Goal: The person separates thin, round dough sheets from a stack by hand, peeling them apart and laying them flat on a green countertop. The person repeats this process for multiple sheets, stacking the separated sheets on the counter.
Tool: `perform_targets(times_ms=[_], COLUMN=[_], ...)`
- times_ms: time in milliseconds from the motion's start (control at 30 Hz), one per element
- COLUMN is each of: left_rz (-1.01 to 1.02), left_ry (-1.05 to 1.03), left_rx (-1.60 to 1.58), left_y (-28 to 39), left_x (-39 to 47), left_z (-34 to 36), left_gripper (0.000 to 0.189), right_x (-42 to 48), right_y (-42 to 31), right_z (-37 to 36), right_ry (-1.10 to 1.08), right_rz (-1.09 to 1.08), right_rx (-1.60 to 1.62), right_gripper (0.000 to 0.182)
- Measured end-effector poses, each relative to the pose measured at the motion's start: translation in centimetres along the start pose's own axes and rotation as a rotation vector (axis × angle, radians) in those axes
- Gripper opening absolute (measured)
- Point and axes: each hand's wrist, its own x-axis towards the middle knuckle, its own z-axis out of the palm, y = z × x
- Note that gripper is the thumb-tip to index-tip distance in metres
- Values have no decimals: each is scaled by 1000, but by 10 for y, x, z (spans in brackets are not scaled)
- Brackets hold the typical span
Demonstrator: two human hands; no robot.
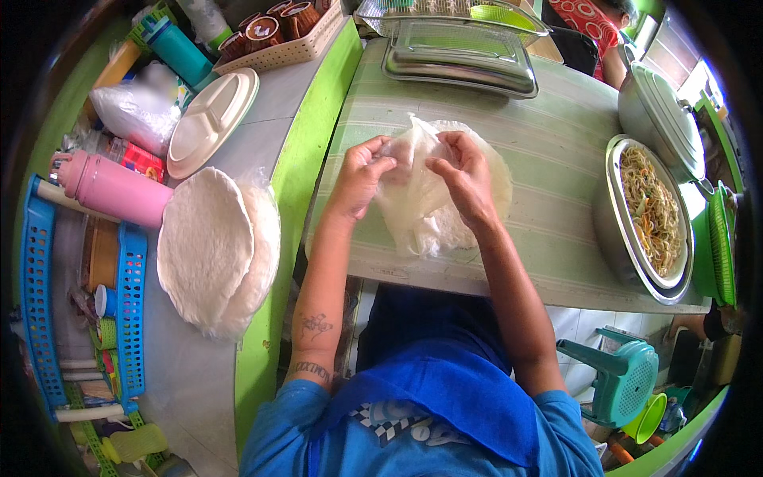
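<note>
A thin, translucent wrapper sheet [420,179], like a spring roll wrapper, hangs in loose folds between both hands. My left hand [363,173] pinches its left side between thumb and fingers. Opposite it, my right hand [465,173] grips the upper right part of the sheet. Under the hands lie more round pale wrappers [498,173] on the striped table cover [560,173]. On the tiled ledge to the left, a thick round stack of white wrappers [205,250] rests partly over a clear plastic bag [259,256] with more pale rounds.
At the table's right is a pot of cooked noodles [653,214], beside a lidded pot [661,119]. A metal tray with a clear cover [462,65] stands at the back. The ledge holds a pink bottle [119,188] and divided plates [211,122]. Another person [587,36] is at the far right.
</note>
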Motion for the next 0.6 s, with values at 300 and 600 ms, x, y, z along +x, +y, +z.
perform_targets(times_ms=[300, 600], left_rz=[143, 35], left_ry=[189, 144], left_rx=[130, -127], left_y=[-8, 10], left_x=[3, 3], left_z=[16, 1], left_gripper=[14, 16], right_x=[-4, -1], right_y=[-15, 3], right_z=[8, -23], right_ry=[52, -31], right_rz=[-7, 66], right_rx=[-239, -79], right_gripper=[15, 23])
